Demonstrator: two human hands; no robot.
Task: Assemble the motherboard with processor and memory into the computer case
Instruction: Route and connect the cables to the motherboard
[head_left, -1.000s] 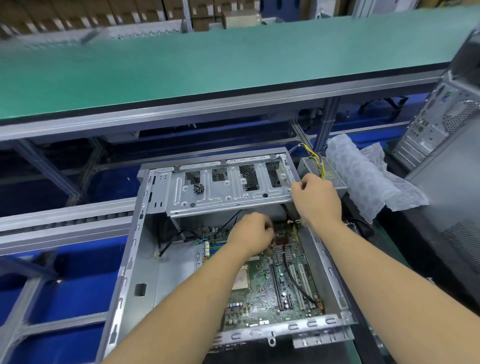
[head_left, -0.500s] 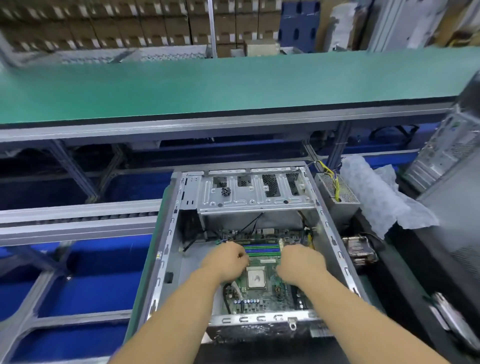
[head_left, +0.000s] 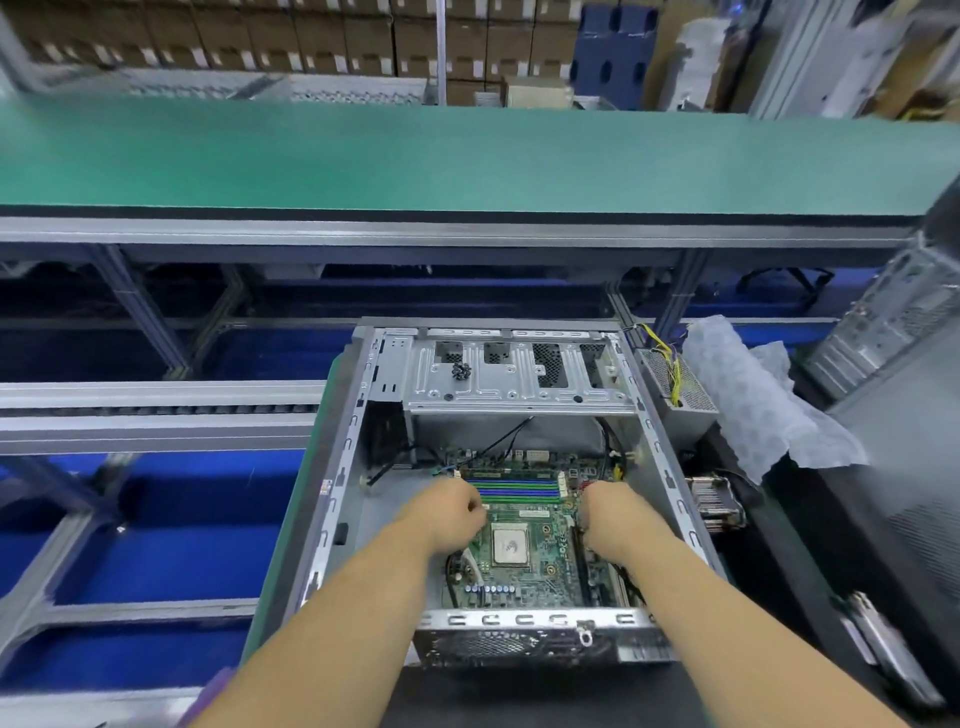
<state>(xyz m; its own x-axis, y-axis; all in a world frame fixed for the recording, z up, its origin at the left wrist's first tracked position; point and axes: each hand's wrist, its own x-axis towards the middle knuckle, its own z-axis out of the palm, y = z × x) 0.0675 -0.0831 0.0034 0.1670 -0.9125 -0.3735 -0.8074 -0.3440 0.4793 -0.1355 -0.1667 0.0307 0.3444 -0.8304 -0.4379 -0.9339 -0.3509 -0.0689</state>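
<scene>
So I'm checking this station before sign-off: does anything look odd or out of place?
Mostly tidy. A small dark clump, perhaps screws, lies loose on the drive bracket, and crumpled bubble wrap lies beside the case.

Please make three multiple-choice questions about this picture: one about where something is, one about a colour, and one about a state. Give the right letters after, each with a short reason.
1. Where is the motherboard?
A. On the green bench
B. Inside the open case
C. On the bubble wrap

2. What colours are the memory slots?
A. Red and yellow
B. All black
C. Green and blue

3. What is the state of the processor?
A. It sits bare, without a cooler on it
B. A cooler with a fan covers it
C. A hand holds it above the case

Answers:
1. B, the board lies on the floor of the case, between its walls.
2. C, green and blue strips run side by side just beyond the left hand and right hand.
3. A, its flat metal top shows plainly between the two hands.
</scene>
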